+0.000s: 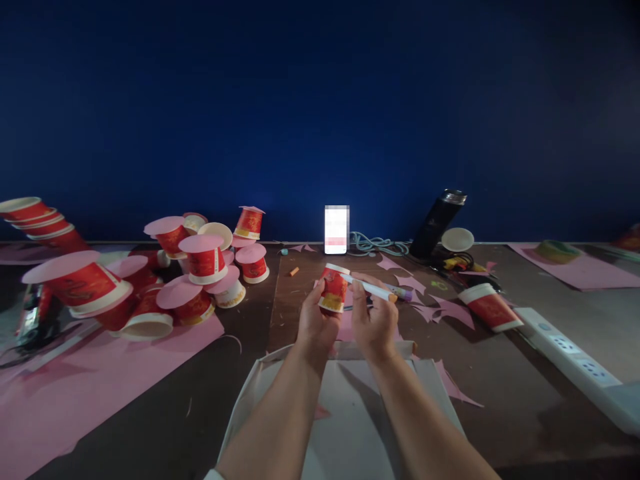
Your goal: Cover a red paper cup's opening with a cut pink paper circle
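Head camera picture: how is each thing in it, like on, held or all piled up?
Paper cup: held in left hand
White tool: held in right hand
Phone: upright, screen lit
Pale cable: loosely coiled
Power strip: visible sockets bare
Pink scraps: scattered
Left-side cups: piled, several under pink discs

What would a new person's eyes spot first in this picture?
Probably the glowing phone, standing upright at the back, before the dark blue wall. Next, the jumble of red paper cups on the left, many topped with pink paper discs. In the middle, the left hand holds a red-and-gold cup and the right hand a white pen-shaped tool.
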`<state>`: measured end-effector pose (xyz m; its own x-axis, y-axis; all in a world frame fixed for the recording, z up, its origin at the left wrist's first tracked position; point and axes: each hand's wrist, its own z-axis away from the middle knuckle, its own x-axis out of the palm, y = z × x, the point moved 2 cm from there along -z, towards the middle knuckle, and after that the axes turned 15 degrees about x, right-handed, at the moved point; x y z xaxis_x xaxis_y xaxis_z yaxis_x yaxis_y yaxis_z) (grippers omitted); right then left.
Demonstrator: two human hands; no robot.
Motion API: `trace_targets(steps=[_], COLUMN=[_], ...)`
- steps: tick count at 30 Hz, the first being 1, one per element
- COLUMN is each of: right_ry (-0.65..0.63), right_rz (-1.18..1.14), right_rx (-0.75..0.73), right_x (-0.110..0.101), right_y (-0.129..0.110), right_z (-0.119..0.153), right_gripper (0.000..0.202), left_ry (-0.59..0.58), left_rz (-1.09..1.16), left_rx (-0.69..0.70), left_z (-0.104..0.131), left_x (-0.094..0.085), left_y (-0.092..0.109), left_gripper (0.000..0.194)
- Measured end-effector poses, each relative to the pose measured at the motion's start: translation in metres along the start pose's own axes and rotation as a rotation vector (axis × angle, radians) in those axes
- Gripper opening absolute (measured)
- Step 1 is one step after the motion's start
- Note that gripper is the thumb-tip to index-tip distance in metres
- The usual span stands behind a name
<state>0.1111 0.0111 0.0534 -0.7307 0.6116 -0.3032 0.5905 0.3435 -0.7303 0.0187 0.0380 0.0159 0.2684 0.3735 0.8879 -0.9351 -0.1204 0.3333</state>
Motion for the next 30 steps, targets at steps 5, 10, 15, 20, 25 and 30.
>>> trace_targets(steps=[5,10,15,20,25,30], right_ry=[-0.004,-0.011,-0.005,-0.009,-0.015,-0.015], right_rz=[0.001,-0.006,0.006,0.009,0.009,0.006], right_rx=[0.013,0.019,0.021,0.033,0.041,0.029], right_x=[0.0002,0.0000,0.0002,0.0000,0.0005,0.0009], right_y=[0.0013,0.0007,0.0008,0.0013,0.0021,0.0011], right_z=[0.0004,0.0003,0.0004,0.0007,0.0011,0.0013], right_gripper=[0.020,0.020,0.020,0.020,0.021,0.020], left_ry=[0.003,0.018,0.023,0.030,0.019,0.041], left_rz=[0.003,-0.005,0.000,0.007,0.002,-0.003], left_rx=[0.009,0.017,0.007,0.008,0.009,0.006], left_z=[-0.0003,0.0003,0.0021,0.0015,-0.0001,-0.0017], left_x=[0.0008,0.0016,0.0029,0.0025,0.0017,0.0004], left_y=[0.0009,0.0025,0.0041,0.0043,0.0042,0.0044], left_gripper=[0.007,0.006,0.005,0.007,0.006,0.010])
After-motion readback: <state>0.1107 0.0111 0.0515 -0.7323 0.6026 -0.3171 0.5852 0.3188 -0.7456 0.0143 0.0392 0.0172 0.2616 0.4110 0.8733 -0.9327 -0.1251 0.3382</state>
